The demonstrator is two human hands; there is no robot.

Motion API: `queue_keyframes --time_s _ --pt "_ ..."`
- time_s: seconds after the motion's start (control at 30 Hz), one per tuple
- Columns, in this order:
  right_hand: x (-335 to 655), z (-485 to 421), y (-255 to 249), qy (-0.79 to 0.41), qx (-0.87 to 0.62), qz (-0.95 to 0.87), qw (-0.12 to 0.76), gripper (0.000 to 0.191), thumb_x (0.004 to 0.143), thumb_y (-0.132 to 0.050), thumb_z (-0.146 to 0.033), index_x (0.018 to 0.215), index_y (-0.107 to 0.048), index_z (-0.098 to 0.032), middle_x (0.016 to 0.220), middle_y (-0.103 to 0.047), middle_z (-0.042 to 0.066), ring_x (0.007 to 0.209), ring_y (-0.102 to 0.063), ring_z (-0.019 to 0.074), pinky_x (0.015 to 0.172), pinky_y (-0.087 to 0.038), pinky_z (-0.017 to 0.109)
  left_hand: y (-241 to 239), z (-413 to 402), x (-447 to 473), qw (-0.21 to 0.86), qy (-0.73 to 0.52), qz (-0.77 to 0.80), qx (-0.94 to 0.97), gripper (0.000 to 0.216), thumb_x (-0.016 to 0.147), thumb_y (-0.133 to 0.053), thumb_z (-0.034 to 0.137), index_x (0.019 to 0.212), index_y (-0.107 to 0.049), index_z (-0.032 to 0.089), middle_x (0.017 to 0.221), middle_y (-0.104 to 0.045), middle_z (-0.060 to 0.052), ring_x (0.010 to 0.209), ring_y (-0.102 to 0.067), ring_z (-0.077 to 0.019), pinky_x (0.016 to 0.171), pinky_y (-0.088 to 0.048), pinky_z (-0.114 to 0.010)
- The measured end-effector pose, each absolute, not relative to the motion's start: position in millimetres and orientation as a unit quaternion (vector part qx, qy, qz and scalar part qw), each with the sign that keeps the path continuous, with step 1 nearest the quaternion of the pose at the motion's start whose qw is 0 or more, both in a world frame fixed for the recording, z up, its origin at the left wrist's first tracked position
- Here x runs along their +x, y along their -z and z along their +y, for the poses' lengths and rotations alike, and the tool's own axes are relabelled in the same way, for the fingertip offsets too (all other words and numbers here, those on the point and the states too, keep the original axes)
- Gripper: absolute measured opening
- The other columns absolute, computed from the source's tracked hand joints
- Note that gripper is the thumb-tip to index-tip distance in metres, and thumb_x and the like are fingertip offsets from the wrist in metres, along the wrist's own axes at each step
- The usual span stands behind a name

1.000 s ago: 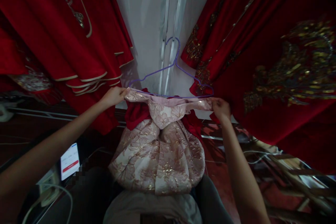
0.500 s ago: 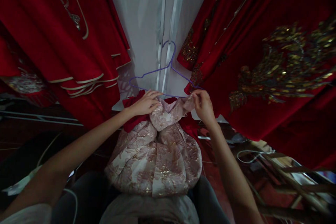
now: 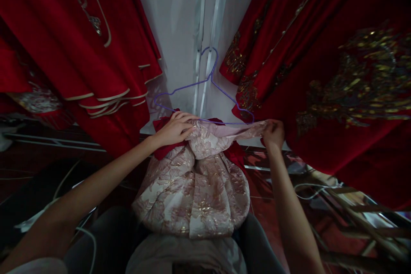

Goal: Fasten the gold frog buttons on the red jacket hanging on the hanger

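Observation:
A pale pink brocade garment [image 3: 205, 209] with gold thread lies bunched over my lap, with red cloth [image 3: 236, 154] showing beneath its upper part. My left hand [image 3: 176, 128] grips its upper edge beside the lower bar of a purple wire hanger [image 3: 210, 78]. Whether that hand also holds the bar, I cannot tell. Out to the right, my right hand [image 3: 274, 133] pinches the end of the garment's upper flap [image 3: 237, 132], which is stretched nearly straight and shows a plain lilac inner side. The hanger lies just beyond the flap, its hook pointing away from me.
Red garments with cream edging [image 3: 105, 72] hang on the left. On the right hang red garments with gold sequin embroidery [image 3: 356, 81]. A pale panel with metal strips [image 3: 173, 21] stands between them. A wooden frame [image 3: 359, 214] and a white cord [image 3: 305, 192] are at lower right.
My right hand has moved right, drawing the flap out straighter. My left hand stays at the garment's left upper edge. The hanger has tilted slightly, its right end lower.

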State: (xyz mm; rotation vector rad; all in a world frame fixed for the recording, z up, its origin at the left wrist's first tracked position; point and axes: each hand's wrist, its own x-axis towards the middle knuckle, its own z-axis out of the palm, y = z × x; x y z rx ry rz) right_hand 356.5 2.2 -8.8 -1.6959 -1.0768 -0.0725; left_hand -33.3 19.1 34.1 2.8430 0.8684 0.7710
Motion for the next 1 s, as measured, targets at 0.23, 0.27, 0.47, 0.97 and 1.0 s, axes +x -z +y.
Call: queue_keyframes --time_s 0.23,0.27,0.47,0.97,1.0 --pt "324.7 3.4 -29.4 0.061 -0.648 -0.534 0.540 0.029 0.090 -0.038 -0.038 0.095 -0.056 -0.017 0.092 -0.064 0.012 0.083 -0.059 0.0223 0.078 -0.046 0.035 -32.6 17.3 -27.3 0.034 -0.253 0.283 0.924 0.030 0.094 -0.045 0.035 0.088 -0.072 0.024 0.134 -0.056 -0.001 0.123 -0.045 -0.0237 0.107 -0.029 -0.050" --pt "316.8 5.1 -36.9 0.082 -0.631 -0.558 0.532 0.028 0.091 -0.038 -0.038 0.094 -0.057 -0.017 0.094 -0.064 0.013 0.087 -0.059 0.0226 0.081 -0.045 0.036 -32.8 16.7 -25.3 0.037 -0.253 0.283 0.924 0.030 0.094 -0.044 0.034 0.087 -0.072 0.024 0.134 -0.056 -0.002 0.123 -0.045 -0.0240 0.107 -0.029 -0.050" --pt "268.0 24.5 -63.2 0.074 -0.583 -0.642 0.492 0.028 0.096 -0.030 -0.034 0.100 -0.053 -0.018 0.095 -0.063 0.010 0.088 -0.059 0.0207 0.081 -0.044 0.032 -29.1 12.4 -9.3 0.049 -0.266 0.285 0.920 0.029 0.094 -0.044 0.033 0.089 -0.071 0.025 0.136 -0.055 -0.002 0.121 -0.046 -0.0246 0.104 -0.032 -0.051" --pt "274.5 29.5 -63.9 0.035 -0.582 -0.651 0.486 0.032 0.095 -0.036 -0.045 0.106 -0.053 -0.020 0.093 -0.066 0.008 0.082 -0.062 0.0203 0.077 -0.042 0.030 -9.9 59.2 -137.2 -0.066 -0.366 0.577 0.727 0.038 0.094 -0.036 0.043 0.090 -0.065 0.019 0.101 -0.060 -0.009 0.103 -0.050 -0.0247 0.095 -0.039 -0.041" --pt "274.2 29.5 -63.9 0.032 -0.580 -0.651 0.489 0.032 0.095 -0.036 -0.045 0.106 -0.053 -0.020 0.092 -0.066 0.008 0.082 -0.062 0.0200 0.076 -0.043 0.029 -5.1 61.7 -145.7 -0.063 -0.356 0.586 0.725 0.039 0.094 -0.035 0.043 0.091 -0.066 0.019 0.100 -0.060 -0.009 0.103 -0.051 -0.0247 0.094 -0.040 -0.041"
